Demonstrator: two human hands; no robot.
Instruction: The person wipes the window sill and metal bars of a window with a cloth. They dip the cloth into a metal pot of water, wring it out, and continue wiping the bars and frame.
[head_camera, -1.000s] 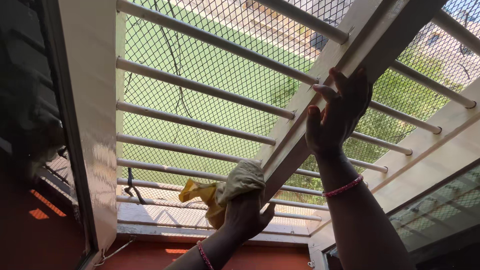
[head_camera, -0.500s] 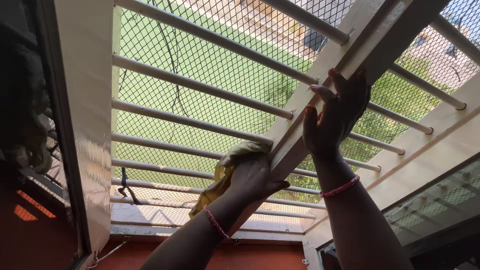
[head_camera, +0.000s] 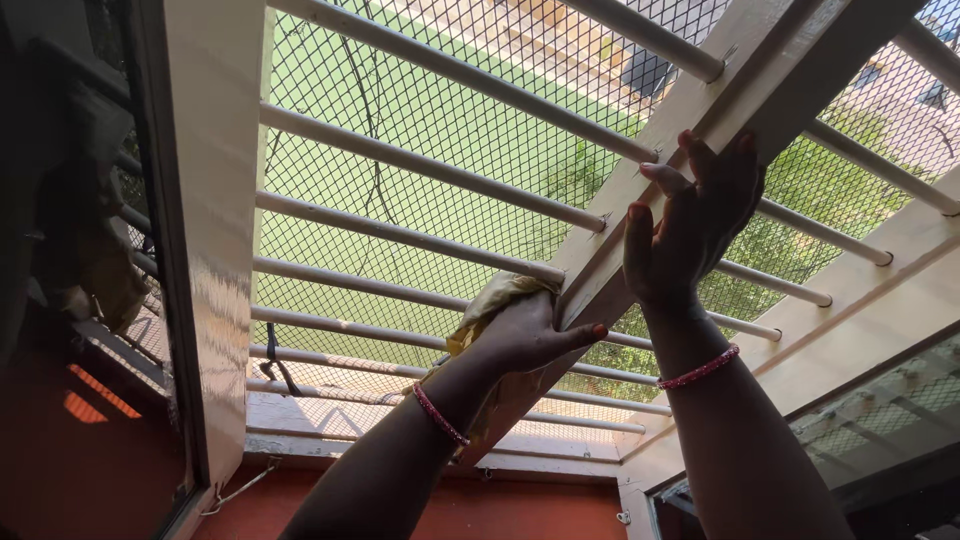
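Since the earlier frames the left hand (head_camera: 525, 335) has slid up the slanted window post (head_camera: 640, 225) from the lower centre toward the middle of the frame, carrying the yellow cloth (head_camera: 495, 300) with it; the cloth, which hung loose and bunched before, now sits pressed flat between palm and post; left hand closed over the cloth, thumb out across the post's face; red bangle (head_camera: 440, 415) on that wrist; right hand (head_camera: 690, 225) has stayed in the upper right, fingers hooked over the post's edge, gripping it; second bangle (head_camera: 700, 368) on the right wrist; white bars (head_camera: 420, 160) cross the opening with wire mesh (head_camera: 440, 110) behind them; dark glass pane (head_camera: 80, 280) at left edge.
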